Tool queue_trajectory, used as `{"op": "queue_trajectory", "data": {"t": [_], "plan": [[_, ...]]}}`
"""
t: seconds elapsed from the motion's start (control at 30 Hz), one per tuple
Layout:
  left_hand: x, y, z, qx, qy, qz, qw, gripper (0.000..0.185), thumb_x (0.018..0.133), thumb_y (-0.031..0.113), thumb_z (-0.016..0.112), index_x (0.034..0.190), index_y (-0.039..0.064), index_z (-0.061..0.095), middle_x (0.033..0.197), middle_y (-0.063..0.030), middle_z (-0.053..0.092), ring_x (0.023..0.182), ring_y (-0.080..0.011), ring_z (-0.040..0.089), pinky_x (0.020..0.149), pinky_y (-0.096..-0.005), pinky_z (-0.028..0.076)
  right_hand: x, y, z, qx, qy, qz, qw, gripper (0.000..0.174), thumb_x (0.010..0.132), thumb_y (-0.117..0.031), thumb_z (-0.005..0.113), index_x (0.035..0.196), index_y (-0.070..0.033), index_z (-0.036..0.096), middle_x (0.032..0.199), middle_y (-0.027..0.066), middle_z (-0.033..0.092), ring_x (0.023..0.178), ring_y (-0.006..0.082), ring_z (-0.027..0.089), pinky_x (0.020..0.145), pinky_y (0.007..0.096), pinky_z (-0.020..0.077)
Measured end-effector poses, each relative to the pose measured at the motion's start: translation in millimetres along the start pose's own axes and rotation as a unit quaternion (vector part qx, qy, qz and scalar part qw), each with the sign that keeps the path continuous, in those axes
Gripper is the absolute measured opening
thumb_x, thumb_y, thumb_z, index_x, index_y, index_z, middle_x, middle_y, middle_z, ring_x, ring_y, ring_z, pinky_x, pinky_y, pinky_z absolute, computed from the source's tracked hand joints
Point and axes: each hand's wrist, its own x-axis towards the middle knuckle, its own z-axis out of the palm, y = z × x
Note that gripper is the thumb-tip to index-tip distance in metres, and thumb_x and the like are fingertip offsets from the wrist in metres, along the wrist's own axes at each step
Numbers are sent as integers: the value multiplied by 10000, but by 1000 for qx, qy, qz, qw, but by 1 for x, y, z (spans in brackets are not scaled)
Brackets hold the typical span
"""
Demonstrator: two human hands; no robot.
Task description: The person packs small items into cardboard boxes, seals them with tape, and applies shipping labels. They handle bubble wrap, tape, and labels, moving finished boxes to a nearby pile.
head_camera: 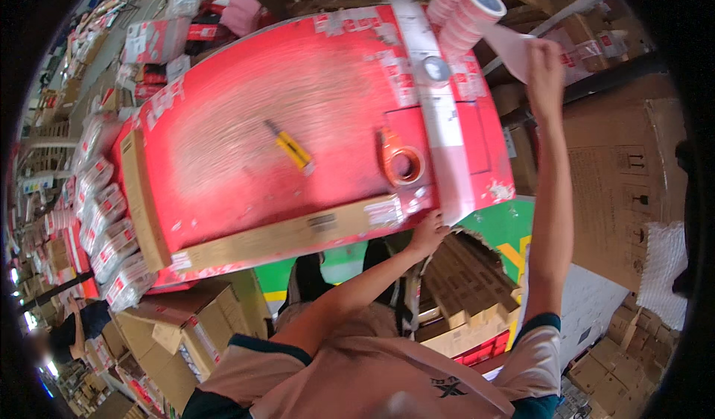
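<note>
My right hand [544, 72] is raised at the far right of the red-topped table [234, 190], its fingers closed on a pale sheet [508, 53]. That sheet reaches back to a stack of red-and-white tape rolls [461, 28]. At the table's front edge, my left hand [430, 233] touches the near end of a long white strip [441, 117]; whether the fingers pinch it is unclear. A tape roll [435, 71] lies on the strip. Left of it rests an orange tape dispenser [403, 163]. Farther left lies a yellow utility knife [291, 150].
Long cardboard boxes lie along the table's front [296, 228] and left side [142, 201]. Plastic-wrapped packs [109, 212] line the left edge. Below stand an open carton [195, 318] and a carton of long boxes [469, 285]. Another person [78, 329] is at far left.
</note>
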Motion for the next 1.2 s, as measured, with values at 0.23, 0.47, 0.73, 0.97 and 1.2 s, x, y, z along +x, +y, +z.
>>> {"op": "queue_trajectory", "data": {"t": [0.23, 0.47, 0.73, 0.97, 1.2], "plan": [[-174, 22, -242, 125, -333, 13, 935, 280, 969, 229, 642, 1194, 65, 673, 1058, -169, 720, 985, -291, 708, 853, -412, 550, -359, -187, 91, -19, -154, -117, 981, 404, 963, -262, 595, 1261, 8, 551, 1313, 193, 597, 1167, 329, 582, 965, 451, 437], [-206, 30, -420, 354, 28, 66, 932, 297, 904, 189, 655, 1165, 52, 689, 1116, -184, 686, 1049, -359, 650, 932, -446, 510, -443, -222, 184, -21, -271, -123, 955, 670, 916, -281, 663, 1455, 42, 431, 1475, 250, 477, 1411, 392, 418, 1219, 540, 209], [-116, 53, -383, 472, -55, 230, 849, 544, 787, 199, 640, 1242, -89, 561, 1237, -251, 568, 1225, -373, 521, 1097, -502, 358, -407, -199, 185, -20, -288, -160, 944, 590, 875, -162, 633, 1398, 62, 478, 1398, 227, 537, 1363, 388, 463, 1222, 533, 221], [-104, 45, -384, 423, -12, 155, 893, 428, 938, 287, 578, 1270, 17, 572, 1232, -196, 614, 1158, -369, 576, 1031, -490, 416, -369, -164, 218, -190, -385, -10, 903, 517, 1008, -413, 404, 1087, 9, 692, 1053, 199, 720, 1108, 365, 654, 1083, 554, 383], [-116, 61, -385, 454, -24, 230, 861, 788, 756, 494, 790, 1321, 10, 529, 1273, -178, 593, 1215, -341, 538, 1042, -476, 388, -338, -137, 209, -185, -541, 2, 820, 707, 1021, -595, 264, 1035, -68, 735, 975, 239, 719, 997, 417, 669, 990, 557, 438]]}}
